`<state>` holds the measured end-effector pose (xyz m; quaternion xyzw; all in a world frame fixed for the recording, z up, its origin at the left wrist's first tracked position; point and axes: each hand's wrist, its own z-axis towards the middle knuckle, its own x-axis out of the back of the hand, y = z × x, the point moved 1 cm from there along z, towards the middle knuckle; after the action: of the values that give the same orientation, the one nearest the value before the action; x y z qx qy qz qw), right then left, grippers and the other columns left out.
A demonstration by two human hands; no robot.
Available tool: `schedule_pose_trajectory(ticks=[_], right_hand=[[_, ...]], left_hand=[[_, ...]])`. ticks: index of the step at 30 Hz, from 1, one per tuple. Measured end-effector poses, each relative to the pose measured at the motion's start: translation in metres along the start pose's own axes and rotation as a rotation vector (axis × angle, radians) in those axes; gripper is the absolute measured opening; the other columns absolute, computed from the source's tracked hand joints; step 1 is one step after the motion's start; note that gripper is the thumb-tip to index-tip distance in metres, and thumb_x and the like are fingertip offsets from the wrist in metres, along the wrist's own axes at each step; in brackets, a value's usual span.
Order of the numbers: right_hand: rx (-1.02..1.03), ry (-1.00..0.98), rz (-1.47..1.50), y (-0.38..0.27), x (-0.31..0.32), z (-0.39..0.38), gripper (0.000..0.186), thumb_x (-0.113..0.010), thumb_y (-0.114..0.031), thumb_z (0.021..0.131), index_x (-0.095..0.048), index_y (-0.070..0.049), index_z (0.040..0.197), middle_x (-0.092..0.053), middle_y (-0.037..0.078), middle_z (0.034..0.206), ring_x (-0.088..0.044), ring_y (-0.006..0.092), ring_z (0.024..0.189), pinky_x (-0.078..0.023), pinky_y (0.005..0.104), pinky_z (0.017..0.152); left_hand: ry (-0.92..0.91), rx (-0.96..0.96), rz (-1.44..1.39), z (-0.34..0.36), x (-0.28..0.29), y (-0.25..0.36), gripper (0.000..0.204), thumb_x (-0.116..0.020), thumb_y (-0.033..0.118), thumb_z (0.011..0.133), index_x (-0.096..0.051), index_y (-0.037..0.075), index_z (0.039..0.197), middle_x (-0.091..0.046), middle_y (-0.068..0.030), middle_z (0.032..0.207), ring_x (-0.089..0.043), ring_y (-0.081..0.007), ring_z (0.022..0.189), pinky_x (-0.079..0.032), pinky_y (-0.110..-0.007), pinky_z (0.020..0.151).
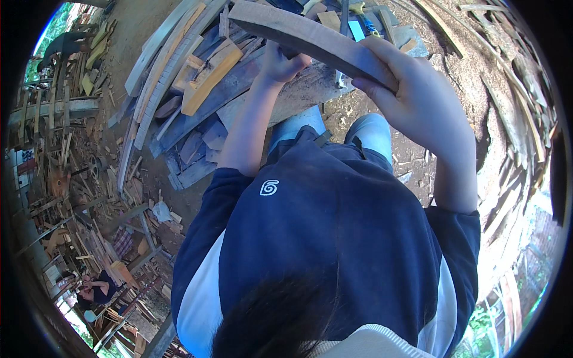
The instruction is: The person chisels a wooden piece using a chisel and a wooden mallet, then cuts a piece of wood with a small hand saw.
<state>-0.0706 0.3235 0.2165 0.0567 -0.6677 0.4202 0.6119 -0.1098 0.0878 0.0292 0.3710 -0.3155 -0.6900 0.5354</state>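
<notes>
I hold a long, rough brown wooden board (pixel 304 39) at a slant across the top of the view. My left hand (pixel 283 65) grips it from underneath, partly hidden behind it. My right hand (pixel 415 101) is closed round its right end, thumb on the lower edge. Beneath the board lies a heap of grey planks and offcuts (pixel 250 95), with a yellowish wood block (pixel 209 77) left of my left hand. A small light-blue item (pixel 356 30) and a blue-handled tool (pixel 370 25) lie behind the board, near my right hand.
Long pale strips (pixel 161 65) lean at the upper left. My legs (pixel 370 134) stand on littered dirt. Wood chips and slats (pixel 495 113) cover the right side. Scrap timber (pixel 71 197) fills the left, with one person (pixel 98 289) low at left and another (pixel 65 45) at upper left.
</notes>
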Motion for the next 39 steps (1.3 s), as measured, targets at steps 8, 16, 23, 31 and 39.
schedule_pose_trajectory(ticks=[8, 16, 23, 31, 39], right_hand=[[0.225, 0.549, 0.338, -0.013, 0.015, 0.010, 0.040, -0.068, -0.014, 0.094, -0.052, 0.001, 0.127, -0.064, 0.010, 0.096, -0.063, 0.0156, 0.084, -0.052, 0.0293, 0.073], [0.121, 0.109, -0.054, 0.002, -0.014, 0.025, 0.028, -0.062, -0.026, 0.093, -0.056, -0.006, 0.112, -0.068, 0.018, 0.080, -0.067, 0.0391, 0.076, -0.052, 0.0470, 0.064], [0.132, 0.218, 0.309, -0.005, 0.007, 0.034, 0.034, -0.064, -0.019, 0.096, -0.054, -0.003, 0.124, -0.071, 0.015, 0.091, -0.070, 0.0218, 0.082, -0.054, 0.0335, 0.073], [0.174, 0.044, 0.024, 0.011, -0.023, 0.040, 0.028, -0.061, -0.020, 0.092, -0.053, -0.004, 0.114, -0.068, 0.019, 0.078, -0.068, 0.0374, 0.075, -0.052, 0.0466, 0.065], [0.219, 0.028, 0.147, -0.015, 0.018, 0.051, 0.047, -0.064, -0.011, 0.093, -0.049, -0.001, 0.137, -0.066, 0.022, 0.114, -0.066, 0.0268, 0.107, -0.051, 0.0356, 0.088]], left_hand=[[0.053, 0.076, 0.070, 0.009, -0.002, 0.006, 0.018, -0.070, 0.008, 0.078, -0.054, 0.004, 0.069, -0.054, 0.0002, 0.070, -0.050, -0.0079, 0.060, -0.040, -0.024, 0.056], [-0.002, 0.021, 0.080, 0.011, -0.003, 0.008, 0.011, -0.065, 0.008, 0.085, -0.056, 0.004, 0.080, -0.057, -0.0034, 0.072, -0.058, -0.0103, 0.062, -0.050, -0.026, 0.057], [-0.013, 0.057, 0.067, 0.006, 0.011, -0.001, 0.012, -0.065, 0.011, 0.085, -0.056, 0.005, 0.081, -0.057, -0.0025, 0.073, -0.057, -0.0098, 0.064, -0.049, -0.025, 0.058], [-0.021, 0.083, -0.003, 0.010, -0.003, 0.005, 0.013, -0.066, 0.013, 0.080, -0.061, 0.003, 0.088, -0.062, -0.0037, 0.077, -0.060, -0.0105, 0.066, -0.050, -0.025, 0.059], [0.003, 0.101, 0.119, 0.005, -0.006, 0.001, 0.014, -0.069, 0.010, 0.078, -0.056, 0.004, 0.074, -0.052, 0.0051, 0.066, -0.046, -0.0038, 0.057, -0.034, -0.023, 0.053]])
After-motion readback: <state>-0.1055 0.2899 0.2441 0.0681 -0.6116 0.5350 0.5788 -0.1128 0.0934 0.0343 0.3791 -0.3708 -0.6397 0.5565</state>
